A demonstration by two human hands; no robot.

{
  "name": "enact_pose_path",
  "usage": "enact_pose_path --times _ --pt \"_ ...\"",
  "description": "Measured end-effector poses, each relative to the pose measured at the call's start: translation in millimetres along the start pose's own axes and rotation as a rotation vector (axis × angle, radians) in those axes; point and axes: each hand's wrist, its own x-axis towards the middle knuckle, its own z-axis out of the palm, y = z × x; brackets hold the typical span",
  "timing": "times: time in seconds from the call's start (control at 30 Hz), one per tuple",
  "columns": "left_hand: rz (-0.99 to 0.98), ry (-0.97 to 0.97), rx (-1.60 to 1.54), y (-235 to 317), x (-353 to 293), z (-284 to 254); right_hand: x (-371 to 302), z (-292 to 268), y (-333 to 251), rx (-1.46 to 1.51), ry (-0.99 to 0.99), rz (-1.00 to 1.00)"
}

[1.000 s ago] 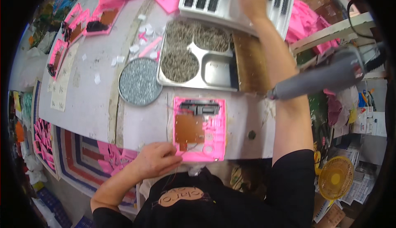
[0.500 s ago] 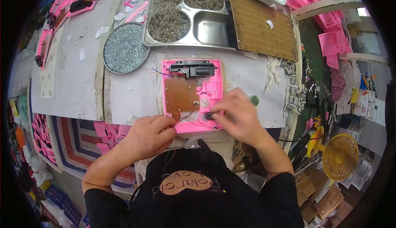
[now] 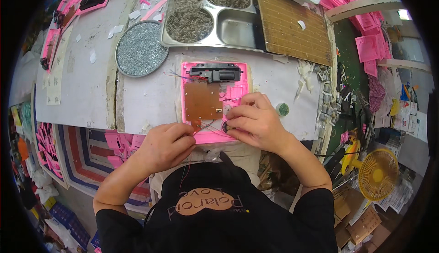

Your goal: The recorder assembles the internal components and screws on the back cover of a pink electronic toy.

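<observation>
A pink plastic housing (image 3: 212, 137) lies before me on the table. Inside it are a brown circuit board (image 3: 203, 101), a black mechanism (image 3: 215, 73) along the far edge, and thin wires (image 3: 211, 126) near the front. My left hand (image 3: 169, 144) is closed at the housing's near left corner, fingertips pinched on thin wires; a red wire hangs below it. My right hand (image 3: 257, 122) reaches over the right side, its fingers closed on a small dark round part (image 3: 225, 126) down in the housing. The fingers partly cover that part.
A round tray of small metal screws (image 3: 141, 49) stands at the far left. Beside it is a steel compartment tray (image 3: 215, 38) with springs, partly under a brown board (image 3: 292, 24). A small green round thing (image 3: 282, 110) lies right of my hand. A yellow fan (image 3: 377, 173) stands at right.
My right hand has come down and left, bringing the small dark round part into the housing. My left hand has stayed at the corner. The view has shifted slightly.
</observation>
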Motion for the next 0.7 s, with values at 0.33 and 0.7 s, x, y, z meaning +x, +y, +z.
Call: enact_pose_path --times 0.33,0.7 --pt "-0.129 -0.184 -0.121 10.7 30.8 -45.1 -50.9 -85.3 50.0 -0.284 0.35 0.931" --pt "-0.187 -0.152 0.64 -112.7 248.5 -9.4 -77.8 -90.0 58.1 0.071 0.46 0.982"
